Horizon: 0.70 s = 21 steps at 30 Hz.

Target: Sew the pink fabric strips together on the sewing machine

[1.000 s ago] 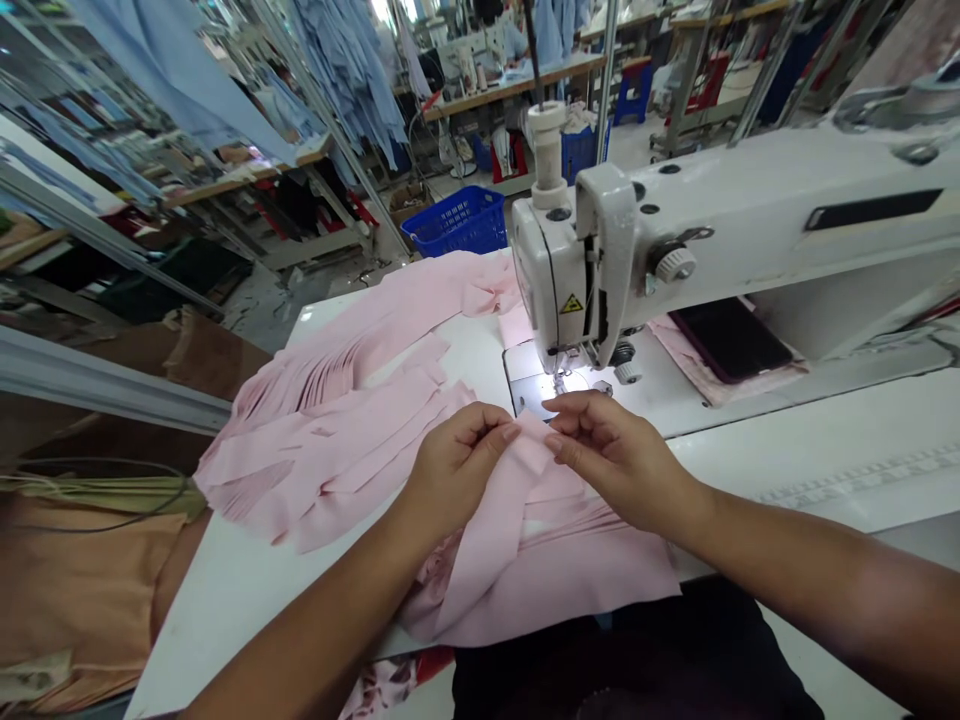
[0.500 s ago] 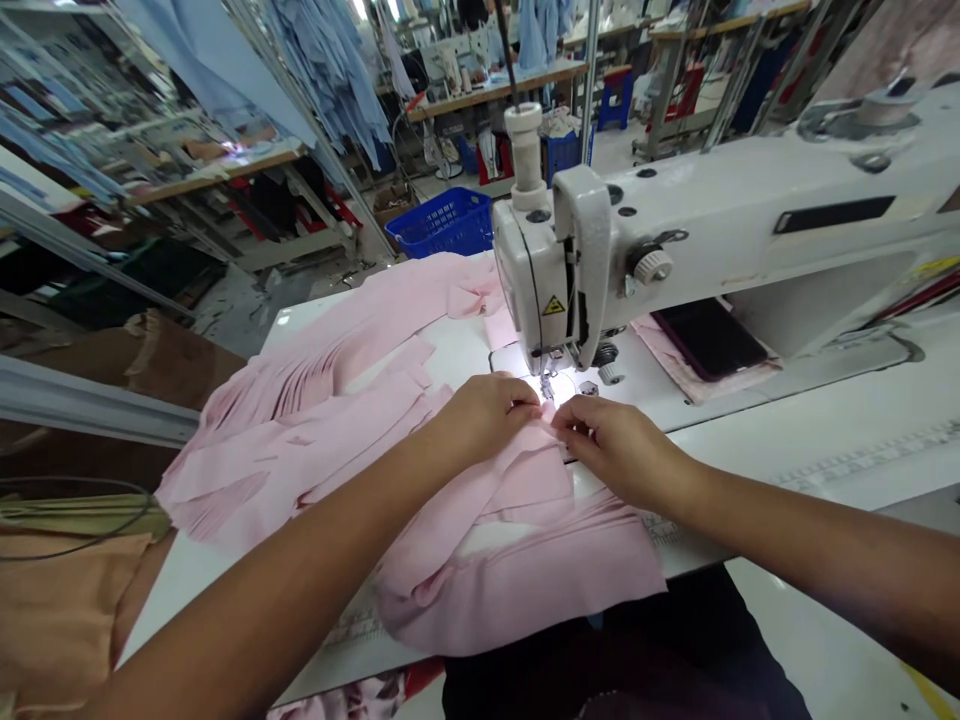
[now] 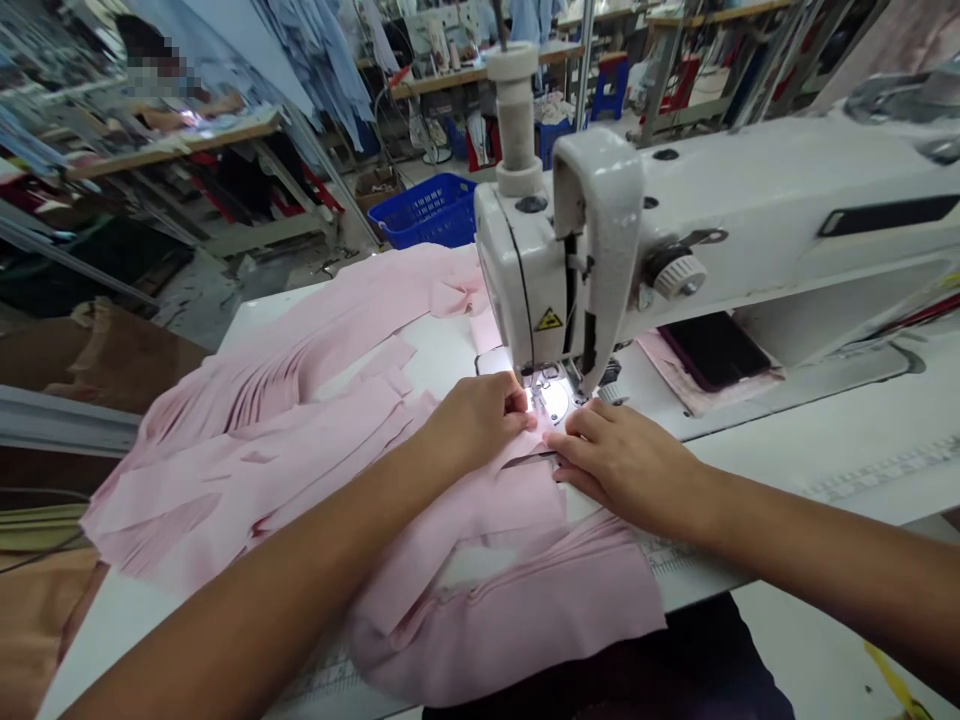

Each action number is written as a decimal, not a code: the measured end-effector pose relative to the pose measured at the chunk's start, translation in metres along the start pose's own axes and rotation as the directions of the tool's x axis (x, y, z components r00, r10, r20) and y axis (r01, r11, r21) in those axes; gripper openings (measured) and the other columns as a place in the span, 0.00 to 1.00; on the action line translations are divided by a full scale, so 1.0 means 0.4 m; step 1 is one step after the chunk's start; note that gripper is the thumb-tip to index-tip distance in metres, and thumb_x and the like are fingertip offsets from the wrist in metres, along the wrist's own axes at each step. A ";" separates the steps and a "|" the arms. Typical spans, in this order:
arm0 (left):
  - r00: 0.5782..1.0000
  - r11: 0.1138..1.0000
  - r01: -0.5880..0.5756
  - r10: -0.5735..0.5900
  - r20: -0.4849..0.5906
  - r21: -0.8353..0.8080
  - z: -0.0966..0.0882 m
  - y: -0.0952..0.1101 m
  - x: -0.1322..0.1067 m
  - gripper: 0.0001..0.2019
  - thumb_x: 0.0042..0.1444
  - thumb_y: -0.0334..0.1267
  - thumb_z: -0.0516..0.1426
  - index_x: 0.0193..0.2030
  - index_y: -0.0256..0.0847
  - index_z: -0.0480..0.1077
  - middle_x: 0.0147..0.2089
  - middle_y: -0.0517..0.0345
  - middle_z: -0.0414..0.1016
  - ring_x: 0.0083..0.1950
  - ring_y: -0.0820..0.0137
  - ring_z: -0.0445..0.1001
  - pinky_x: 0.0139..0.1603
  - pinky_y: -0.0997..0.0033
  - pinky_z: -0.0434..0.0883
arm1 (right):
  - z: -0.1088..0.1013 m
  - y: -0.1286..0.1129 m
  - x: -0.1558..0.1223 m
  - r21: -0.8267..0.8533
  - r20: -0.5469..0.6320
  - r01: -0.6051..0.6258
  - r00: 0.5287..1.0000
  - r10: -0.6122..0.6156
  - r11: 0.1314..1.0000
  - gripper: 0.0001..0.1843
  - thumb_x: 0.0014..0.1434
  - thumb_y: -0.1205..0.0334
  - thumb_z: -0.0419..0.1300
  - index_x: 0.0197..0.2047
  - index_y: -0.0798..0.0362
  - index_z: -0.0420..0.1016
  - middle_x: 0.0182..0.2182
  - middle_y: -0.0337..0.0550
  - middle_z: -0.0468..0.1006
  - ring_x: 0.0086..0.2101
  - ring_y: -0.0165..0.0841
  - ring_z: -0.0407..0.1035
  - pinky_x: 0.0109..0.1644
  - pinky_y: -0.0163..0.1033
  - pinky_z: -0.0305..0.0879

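Observation:
Just in front of the lit needle area of a white sewing machine (image 3: 559,270), both hands work on a pink fabric strip (image 3: 517,450). My left hand (image 3: 480,418) is closed, thumb and fingertips pinching the strip's edge close to the presser foot (image 3: 537,392). From the other side, my right hand (image 3: 626,455) holds the strip near its edge, fingertips on the cloth and thumb tucked low. A thin dark edge shows beneath the fingertips; I cannot tell what it is. The strip's lower part trails toward my lap.
Stacked pink fabric pieces (image 3: 262,390) cover the left of the white table, and another folded pink bundle (image 3: 517,620) lies along its front edge. A dark phone (image 3: 716,350) rests on pink cloth under the machine arm. Behind stands a blue basket (image 3: 424,212).
The view has moved closer to the machine. Both hands stay at the needle area; the right fingers have shifted from a tight pinch to lying flatter on the strip.

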<state>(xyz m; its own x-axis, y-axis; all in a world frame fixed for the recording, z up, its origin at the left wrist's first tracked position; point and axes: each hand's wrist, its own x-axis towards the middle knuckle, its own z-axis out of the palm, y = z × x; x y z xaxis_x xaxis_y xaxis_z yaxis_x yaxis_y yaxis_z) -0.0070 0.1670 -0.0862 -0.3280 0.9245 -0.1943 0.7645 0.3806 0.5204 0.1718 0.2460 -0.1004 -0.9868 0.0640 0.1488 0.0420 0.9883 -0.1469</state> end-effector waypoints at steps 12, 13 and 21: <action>0.998 0.998 -0.025 0.022 -0.059 -0.059 0.005 -0.025 0.016 0.07 0.50 0.38 0.60 0.25 0.41 0.67 0.26 0.62 0.72 0.28 0.70 0.70 0.27 0.74 0.60 | 0.031 0.005 -0.002 -0.014 -0.090 -0.054 0.995 0.052 0.998 0.14 0.63 0.64 0.60 0.52 0.58 0.72 0.37 0.49 0.77 0.32 0.39 0.67 0.34 0.42 0.62; 0.998 0.997 -0.029 0.025 -0.063 -0.071 0.008 -0.028 0.018 0.08 0.49 0.39 0.60 0.25 0.41 0.67 0.25 0.62 0.72 0.28 0.70 0.69 0.26 0.74 0.60 | 0.031 0.005 -0.001 -0.017 -0.093 -0.053 0.994 0.052 0.998 0.15 0.63 0.64 0.59 0.52 0.58 0.72 0.37 0.49 0.77 0.32 0.39 0.67 0.35 0.42 0.62; 0.992 0.988 -0.056 0.039 -0.116 -0.144 0.028 -0.054 0.027 0.10 0.48 0.43 0.60 0.23 0.42 0.67 0.24 0.62 0.71 0.26 0.70 0.68 0.26 0.72 0.61 | 0.039 0.008 0.002 -0.008 -0.113 -0.068 0.991 0.066 0.998 0.13 0.62 0.65 0.58 0.50 0.57 0.72 0.33 0.49 0.78 0.34 0.42 0.69 0.35 0.42 0.63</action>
<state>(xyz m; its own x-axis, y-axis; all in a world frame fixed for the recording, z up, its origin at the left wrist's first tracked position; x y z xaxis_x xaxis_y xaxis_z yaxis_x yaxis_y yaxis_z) -0.0208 0.1688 -0.1089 -0.3602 0.9298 -0.0757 0.6938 0.3212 0.6446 0.1687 0.2473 -0.1159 -0.9578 0.1446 0.2484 0.1098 0.9828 -0.1488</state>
